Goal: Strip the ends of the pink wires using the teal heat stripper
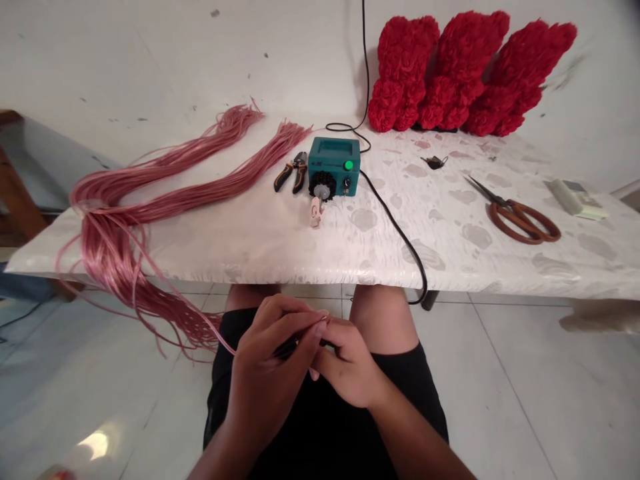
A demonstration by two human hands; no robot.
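Note:
Over my lap, below the table edge, my left hand (273, 363) and my right hand (345, 360) meet with fingers pinched together. Both hold the end of a thin pink strand (223, 341) that runs left to a big bundle of pink strands (117, 250) hanging off the table's left edge. A dark thin object shows between my left fingers; I cannot make out what it is. A second pink bundle (235, 180) lies on the white table (310, 247).
A teal box machine (334, 167) with a green button and a black cable (400, 230) sits mid-table, pliers (291, 172) to its left. Orange-handled scissors (520, 215) lie at the right. Three red rose-covered shapes (465, 73) lean on the wall.

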